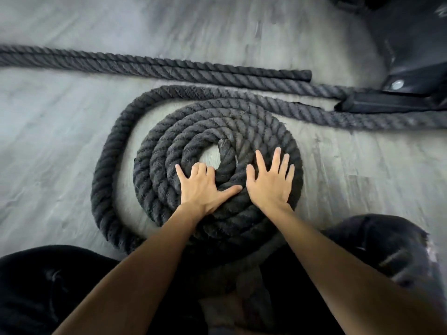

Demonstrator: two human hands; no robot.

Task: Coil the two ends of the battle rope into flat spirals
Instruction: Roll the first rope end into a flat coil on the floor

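Left hand [205, 187] hooks inner turn | right hand [271, 182] flat, splayed | battle rope [169, 141] black, flat spiral

My forearms [145, 257] hide the near rim of the spiral [169, 146]. The straight rope [96, 61] runs off the left edge, and the black base [411, 44], perhaps a rack foot, is cropped.

I see both hands on the coil [215, 131]: the right hand [271, 183] lies flat, fingers spread, and the left hand [205, 187] hooks its fingers over the innermost turn. The other end [290, 74] lies straight on the floor [60, 141] beyond.
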